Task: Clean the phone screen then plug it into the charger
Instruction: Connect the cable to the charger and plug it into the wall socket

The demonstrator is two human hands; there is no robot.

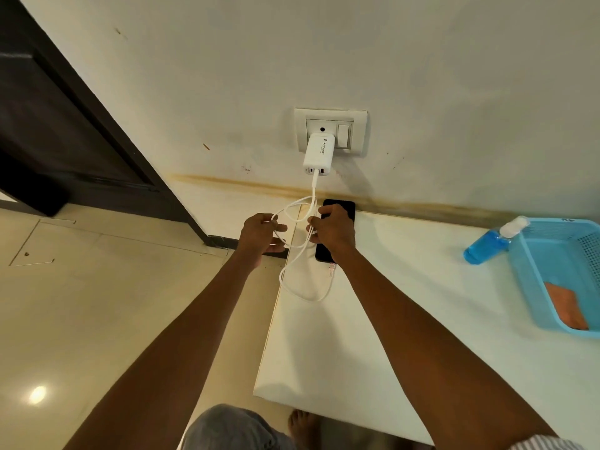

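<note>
Nearest to me the white table (373, 336), flat and matte, square front-left corner hanging over glossy cream floor tiles (97, 303); I log no contact there. Further in, the thin white cable (305, 287) sags in a soft loop over the table's left edge, its plug end (331, 269) lying on the top just at the phone's near end, not seated from what I see. The phone (337, 228) lies flat near the far left corner, slim black glass slab, screen dark. My right hand (331, 230) rests over it, fingers pinched on cable strands; my left hand (261, 235) sits just beside, off the table edge, fingers curled round other strands; hands close but apart. Far right, a blue clear bottle (487, 246) lies tipped against a blue perforated plastic basket (552, 280) with an orange cloth (566, 306) inside. Farthest, the boxy white charger (318, 154) sits in the wall socket (331, 131).

Risks, my read: the loops look tangled, so tugging could drag the charger from the socket; the phone lies close to the edge, so a snagged cable might slide it off; forcing the plug at an angle could bend it.
</note>
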